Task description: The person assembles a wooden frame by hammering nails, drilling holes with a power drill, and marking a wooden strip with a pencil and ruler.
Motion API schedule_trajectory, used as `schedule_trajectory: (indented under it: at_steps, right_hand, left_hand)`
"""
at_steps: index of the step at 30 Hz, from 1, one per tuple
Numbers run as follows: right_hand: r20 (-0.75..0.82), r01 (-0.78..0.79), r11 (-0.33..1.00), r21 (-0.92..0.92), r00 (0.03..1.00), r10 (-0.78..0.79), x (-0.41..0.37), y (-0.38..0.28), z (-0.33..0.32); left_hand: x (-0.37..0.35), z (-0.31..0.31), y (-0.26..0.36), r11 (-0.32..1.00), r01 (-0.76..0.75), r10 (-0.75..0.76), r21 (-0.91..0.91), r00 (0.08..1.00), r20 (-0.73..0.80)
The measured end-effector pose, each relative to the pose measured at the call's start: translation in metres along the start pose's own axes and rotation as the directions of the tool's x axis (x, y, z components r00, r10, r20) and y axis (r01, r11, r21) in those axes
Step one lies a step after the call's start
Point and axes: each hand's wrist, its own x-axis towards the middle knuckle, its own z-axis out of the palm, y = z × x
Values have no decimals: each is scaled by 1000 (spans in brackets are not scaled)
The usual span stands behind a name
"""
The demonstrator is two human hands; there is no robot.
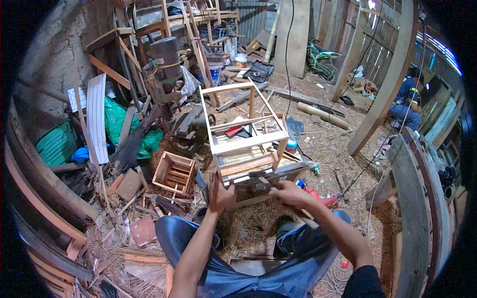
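A light wooden frame [248, 141] with open sides stands on a low work surface in front of my knees. My left hand [220, 193] is at its near left corner, fingers partly spread and thumb out, against or very near the wood. My right hand [292, 194] is closed round the handle of a tool, perhaps a hammer [262, 180], whose dark head lies close to the frame's near edge. Inside the frame a red and black object [239, 131] is visible.
An open wooden crate [174, 173] sits left of the frame. A red power tool [320, 197] lies right of my right hand, with a cord running off. Wooden posts [387, 84] stand at right. Another person [408, 102] crouches at far right. Wood scraps cover the floor.
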Motion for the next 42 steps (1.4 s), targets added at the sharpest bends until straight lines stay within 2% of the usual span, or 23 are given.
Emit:
schedule_trajectory:
  at_steps: [2,3,6,7,8,9,10,11,12,15,16,18,19,20,24,28,31,34,36,38,39,40,42]
  right_hand:
    - [5,-79,997,13,997,79,-19,19,-26]
    - [-11,-146,986,-74,989,146,-29,28,-40]
    - [-97,-275,950,-149,960,262,-45,21,-66]
    - [-154,-330,933,-144,939,308,-46,17,-70]
    - [-156,-323,936,-138,941,302,-37,25,-70]
    - [-314,-171,942,-290,946,75,-17,42,-68]
    - [-425,-44,887,-460,888,-177,2,57,-69]
    - [-439,-19,868,-497,868,-233,24,69,-69]
    - [-448,9,848,-530,845,-290,39,74,-68]
    - [-348,28,807,-589,893,-285,51,65,-71]
    - [-293,61,807,-587,914,-282,64,74,-73]
    - [-283,90,806,-585,908,-307,81,85,-78]
    - [-295,117,806,-580,892,-342,85,83,-82]
    - [-305,146,804,-576,874,-377,88,81,-84]
    - [-325,334,791,-512,777,-539,105,84,-93]
    - [-160,359,715,-599,822,-547,141,93,-75]
    - [6,337,638,-692,887,-462,159,78,-61]
    - [-100,214,310,-926,653,-751,166,85,-40]
    - [-169,132,325,-937,642,-748,162,56,-35]
    - [-450,423,776,-467,642,-621,156,9,-41]
    - [-442,544,833,-103,725,-528,131,-29,-49]
    - [-388,561,778,281,808,-443,100,-62,-56]
    - [-248,560,597,575,814,-526,74,-92,-69]
  left_hand:
    - [10,-2,11,977,6,-36,-215,990,-137]
    - [9,-5,12,965,-135,198,224,937,-288]
    - [0,-10,21,931,-362,318,-53,873,-370]
    - [19,-18,38,834,-552,537,22,802,-263]
    - [32,-19,65,830,-548,555,99,796,-241]
    - [56,-27,96,829,-532,558,171,801,-216]
    - [76,-34,119,859,-457,478,231,878,-41]
    - [93,-35,133,867,-376,358,326,926,115]
    - [112,-35,136,780,-420,382,464,907,179]
    - [157,-48,147,856,-389,96,341,767,634]
    - [163,-34,125,849,-473,244,235,747,619]
    - [174,-41,130,791,-502,168,348,726,666]
    - [182,-41,120,760,-555,360,338,793,492]
    - [196,-43,111,748,-539,373,387,824,425]
    - [266,-93,95,762,-452,278,463,875,397]
    - [315,-148,69,848,-386,316,363,918,238]
    - [297,-196,99,958,-172,142,230,980,142]
    - [278,-209,100,990,-103,101,98,995,26]
    - [264,-214,100,999,-34,33,-17,998,-51]
    - [255,-210,93,988,61,-64,-144,998,-15]
    - [244,-209,108,910,239,-253,-339,967,1]
    - [236,-206,118,760,399,-429,-514,901,65]
    - [233,-199,116,650,447,-446,-615,879,169]
